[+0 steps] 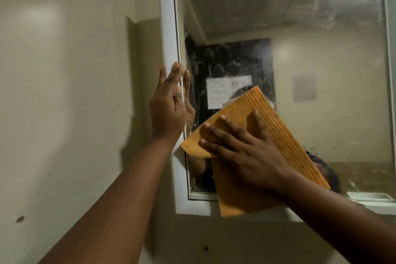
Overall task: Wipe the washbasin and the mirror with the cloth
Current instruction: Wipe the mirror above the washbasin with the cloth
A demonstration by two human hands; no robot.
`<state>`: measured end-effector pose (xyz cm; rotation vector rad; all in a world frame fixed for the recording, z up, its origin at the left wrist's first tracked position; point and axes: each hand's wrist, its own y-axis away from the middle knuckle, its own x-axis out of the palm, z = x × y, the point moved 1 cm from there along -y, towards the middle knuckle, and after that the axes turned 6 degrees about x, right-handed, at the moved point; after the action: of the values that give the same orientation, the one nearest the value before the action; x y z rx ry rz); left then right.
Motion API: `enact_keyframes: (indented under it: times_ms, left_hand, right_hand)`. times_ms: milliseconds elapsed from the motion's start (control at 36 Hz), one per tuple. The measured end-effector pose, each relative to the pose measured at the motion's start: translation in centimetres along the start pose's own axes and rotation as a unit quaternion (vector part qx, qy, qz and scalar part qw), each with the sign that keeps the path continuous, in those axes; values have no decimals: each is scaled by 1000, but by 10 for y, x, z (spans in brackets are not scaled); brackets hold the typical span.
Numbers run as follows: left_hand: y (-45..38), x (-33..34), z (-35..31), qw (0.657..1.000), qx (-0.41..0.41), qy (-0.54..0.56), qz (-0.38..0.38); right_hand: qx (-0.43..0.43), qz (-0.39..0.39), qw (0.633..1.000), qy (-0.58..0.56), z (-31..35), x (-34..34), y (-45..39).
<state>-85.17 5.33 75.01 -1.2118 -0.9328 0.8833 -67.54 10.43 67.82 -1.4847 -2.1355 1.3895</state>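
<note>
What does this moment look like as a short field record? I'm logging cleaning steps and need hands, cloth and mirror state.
surface being wiped: mirror, lower left part
tool: orange cloth, spread flat on the glass, lower edge hanging over the frame
right hand: fingers spread, pressing the cloth to the glass
left hand: fingers straight, resting against the white mirror frame
glass condition: smears visible, upper right and around the dark reflection
washbasin: not in view

A cream wall (64,92) carries a small dark hole (20,219) low on its left part.
</note>
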Motion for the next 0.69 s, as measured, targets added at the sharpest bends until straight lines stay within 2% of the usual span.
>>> enact_keyframes:
  times_ms: [139, 278, 583, 694]
  left_hand:
    - [0, -2, -2, 1000, 0, 23, -2]
    - [0, -3, -2, 1000, -11, 29, -1]
    - [6, 2, 1, 994, 47, -88, 48]
    - [6, 0, 0, 994, 23, -86, 59]
  right_hand:
    - [80, -30, 996, -1, -10, -8, -35]
    - [112, -39, 993, -7, 2, -3, -39]
    - [70, -9, 997, 19, 18, 12, 7]
    - [61, 5, 998, 22, 21, 16, 29]
